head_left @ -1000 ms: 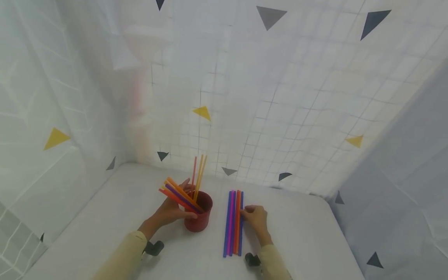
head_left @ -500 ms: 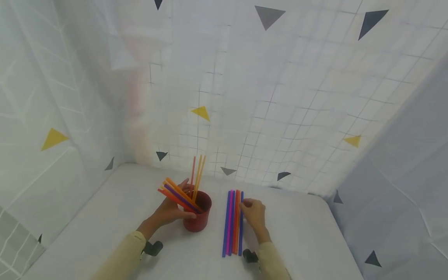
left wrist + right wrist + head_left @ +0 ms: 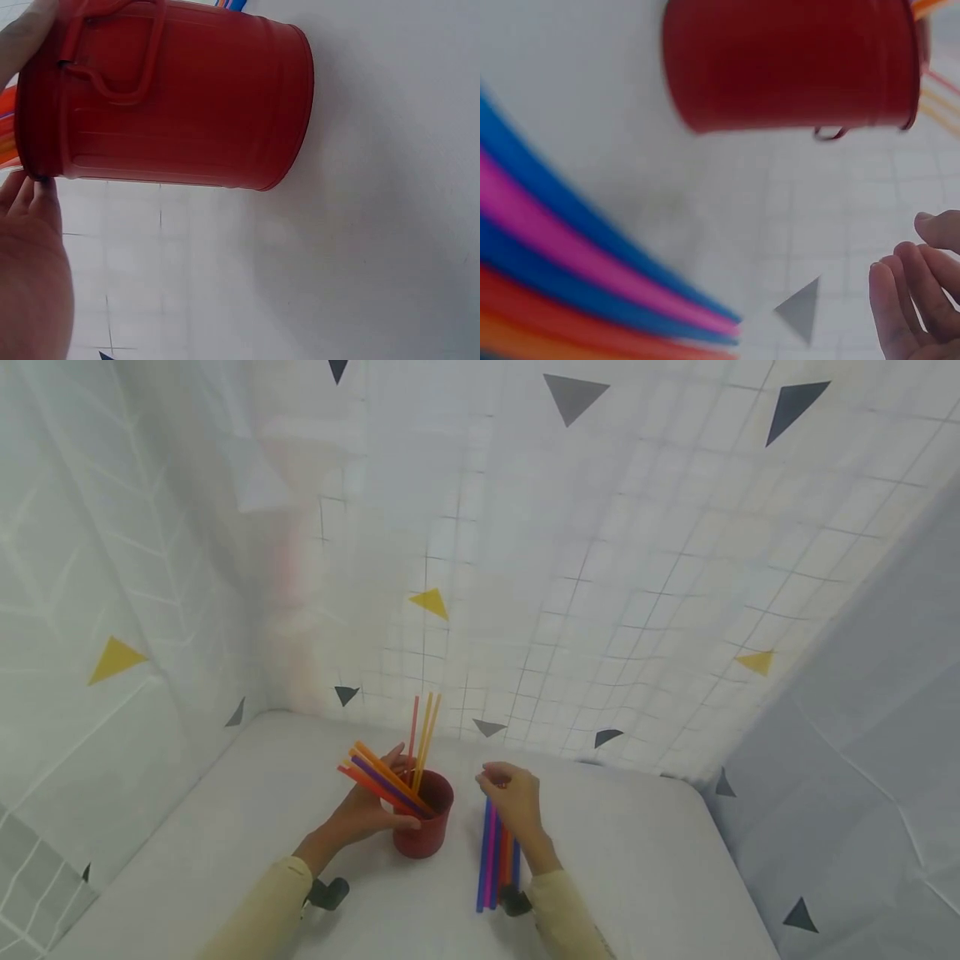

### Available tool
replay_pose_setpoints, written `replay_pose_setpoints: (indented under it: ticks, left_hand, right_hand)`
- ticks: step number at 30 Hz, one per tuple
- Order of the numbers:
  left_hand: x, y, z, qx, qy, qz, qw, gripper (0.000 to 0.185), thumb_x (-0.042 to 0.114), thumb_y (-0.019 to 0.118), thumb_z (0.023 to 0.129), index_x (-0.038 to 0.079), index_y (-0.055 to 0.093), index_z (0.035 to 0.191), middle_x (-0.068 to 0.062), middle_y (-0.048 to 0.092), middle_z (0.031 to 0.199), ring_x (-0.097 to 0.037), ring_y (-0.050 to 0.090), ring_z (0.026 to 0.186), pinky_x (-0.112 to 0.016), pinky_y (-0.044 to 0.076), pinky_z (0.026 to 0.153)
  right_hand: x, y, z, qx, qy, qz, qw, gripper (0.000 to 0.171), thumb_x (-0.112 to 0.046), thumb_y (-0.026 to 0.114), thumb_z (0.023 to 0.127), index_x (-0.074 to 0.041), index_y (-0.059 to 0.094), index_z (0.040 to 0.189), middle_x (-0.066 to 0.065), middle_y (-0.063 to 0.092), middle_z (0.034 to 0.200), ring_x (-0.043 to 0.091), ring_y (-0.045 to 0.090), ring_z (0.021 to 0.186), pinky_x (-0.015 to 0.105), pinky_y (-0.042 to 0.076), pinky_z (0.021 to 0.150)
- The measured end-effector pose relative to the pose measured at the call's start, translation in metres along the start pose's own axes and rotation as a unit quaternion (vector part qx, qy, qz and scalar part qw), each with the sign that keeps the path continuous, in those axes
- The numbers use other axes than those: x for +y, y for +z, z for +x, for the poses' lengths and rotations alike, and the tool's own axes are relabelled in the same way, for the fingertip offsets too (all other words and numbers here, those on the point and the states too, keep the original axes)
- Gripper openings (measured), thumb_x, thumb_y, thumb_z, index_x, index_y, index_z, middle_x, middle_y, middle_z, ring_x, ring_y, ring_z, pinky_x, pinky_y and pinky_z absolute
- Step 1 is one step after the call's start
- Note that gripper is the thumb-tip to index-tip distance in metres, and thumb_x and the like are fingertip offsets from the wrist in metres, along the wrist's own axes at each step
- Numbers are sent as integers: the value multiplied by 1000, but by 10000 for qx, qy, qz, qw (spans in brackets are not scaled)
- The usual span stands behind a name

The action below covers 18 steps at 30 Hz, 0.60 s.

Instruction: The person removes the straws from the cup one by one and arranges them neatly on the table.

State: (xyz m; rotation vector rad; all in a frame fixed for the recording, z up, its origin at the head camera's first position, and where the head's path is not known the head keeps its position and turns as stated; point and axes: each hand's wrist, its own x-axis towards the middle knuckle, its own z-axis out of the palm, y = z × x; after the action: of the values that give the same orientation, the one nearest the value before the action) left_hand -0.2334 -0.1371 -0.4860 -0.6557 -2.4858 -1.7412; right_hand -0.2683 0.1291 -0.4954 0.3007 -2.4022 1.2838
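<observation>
A red metal bucket with a handle stands on the white table. My left hand grips it by the rim, thumb on the near side and fingers round the far side. Orange, purple and red straws lean out of it to the left, and a few thinner straws stand up at the back. Right of the bucket lies a row of blue, magenta, red and orange straws. Over their far ends hovers my right hand, fingers loosely bent. The right wrist view shows nothing between its fingertips.
Dark wrist mounts sit below both hands, the right one covering part of the straw row. White sheets with yellow, grey and black triangles enclose the table at the back and sides.
My right hand has left the right edge of the straw row and moved left and away from me, over the far ends. The left hand and bucket have stayed put.
</observation>
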Motion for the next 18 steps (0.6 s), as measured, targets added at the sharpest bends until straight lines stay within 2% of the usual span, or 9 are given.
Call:
replay_pose_setpoints:
  ticks: [2, 4, 10, 13, 18]
  left_hand:
    - [0, 0, -1, 13, -5, -1, 10000, 108, 15, 88, 71, 18, 21, 156, -12, 46, 146, -33, 43, 134, -58, 35, 105]
    - [-1, 0, -1, 13, 14, -12, 10000, 108, 14, 88, 71, 17, 21, 156, -12, 46, 146, -34, 43, 134, -58, 35, 105]
    - [-3, 0, -1, -39, 145, 21, 9999, 107, 14, 87, 73, 16, 20, 156, -13, 46, 147, -34, 44, 134, -57, 35, 105]
    - [-3, 1, -1, -4, 174, 27, 9998, 107, 13, 87, 73, 16, 20, 156, -13, 46, 146, -33, 44, 134, -58, 34, 106]
    - [-9, 3, 0, 100, 184, 14, 9998, 108, 13, 87, 72, 17, 20, 156, -10, 47, 145, -32, 44, 134, -59, 32, 107]
  right_hand:
    - [-9, 4, 2, -33, -287, 146, 9995, 18, -12, 79, 81, -12, 75, 99, -3, 73, 86, 12, 67, 78, 30, 58, 71]
    - [-18, 7, 3, -116, -393, 327, 9986, 18, -11, 79, 81, -12, 75, 99, -3, 73, 86, 11, 67, 78, 28, 58, 70]
    - [-49, 17, 2, -584, -293, 650, 9957, 20, -14, 77, 84, -12, 74, 103, -2, 73, 91, 13, 68, 83, 25, 58, 70]
    - [-63, 22, -1, -950, -265, 805, 9919, 21, -16, 74, 87, -11, 73, 108, 0, 72, 96, 16, 69, 86, 24, 58, 72]
    - [-79, 32, -7, -1402, -425, 1098, 9831, 25, -14, 73, 89, -6, 71, 112, 3, 71, 101, 13, 69, 85, 22, 57, 71]
